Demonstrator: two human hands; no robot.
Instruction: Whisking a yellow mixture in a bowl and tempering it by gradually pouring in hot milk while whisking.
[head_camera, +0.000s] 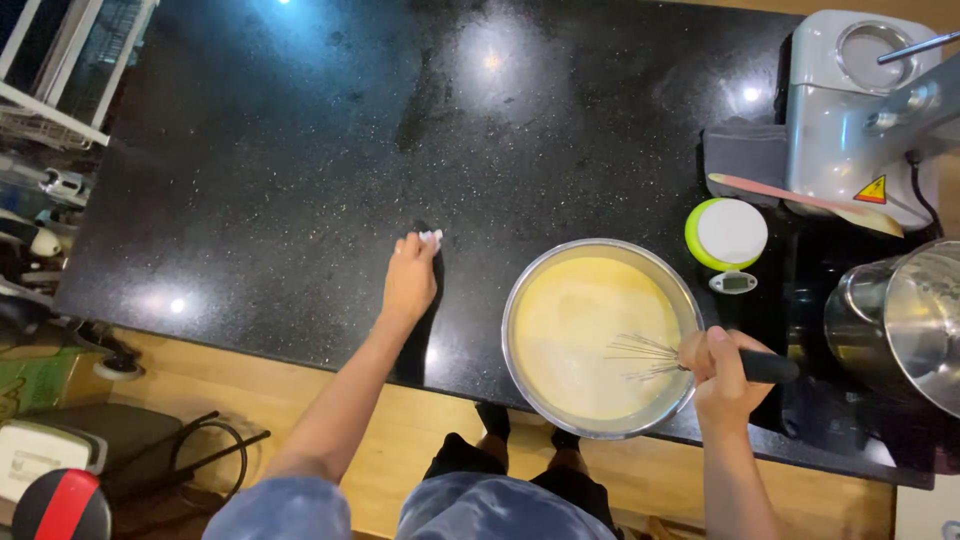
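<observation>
A steel mixing bowl (520, 300) of pale yellow batter stands on the black stone counter (300, 150) near its front edge. My right hand (722, 372) grips the black handle of a wire whisk (645, 357), whose wires dip into the batter at the bowl's right side. My left hand (410, 278) rests on the counter to the left of the bowl, apart from it, with fingers closed over a small white scrap (431, 236) that shows at the fingertips.
A round green-rimmed white kitchen scale (728, 233) sits behind the bowl. At the right stand a grey machine (850, 100), a pink spatula (780, 192) and a steel pot (905, 320). Wire racks (60, 70) lie beyond the left edge, wooden floor below.
</observation>
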